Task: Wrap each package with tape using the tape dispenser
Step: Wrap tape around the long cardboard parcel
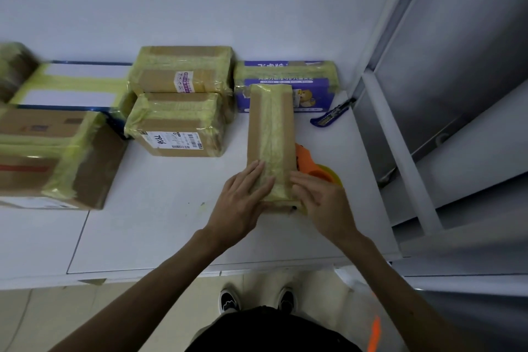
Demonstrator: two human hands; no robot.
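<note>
The left grip point(243, 197), a bare hand, lies spread with straight fingers flat on the near end of the long, narrow brown cardboard package point(255, 128). The right grip point(320, 203) is also spread. Its fingers reach leftwards onto the package's near right edge and pinch nothing I can see. Both press on the yellowish band of tape point(273, 123) that runs lengthwise along the top face and folds over the near end.

The package lies on the white tabletop point(160, 208), its far end overlapping the purple printed carton point(314, 94) as seen from the head camera. The orange tape dispenser with its yellow roll point(311, 164) rests just beside the package on the right, partly hidden behind the right grip, with neither hand on it.

The step in hand looks like smoothing a laid strip down at the near end. Only one lengthwise band shows, so the next move probably calls for the right grip to take up the dispenser. The left would then turn or steady the package for a crosswise wrap.

Farther out, two brown boxes already wound in yellowish tape point(177, 123) sit to the left. A larger taped box point(43, 157) lies beyond them, and a blue utility knife point(331, 116) lies near the right edge.
</note>
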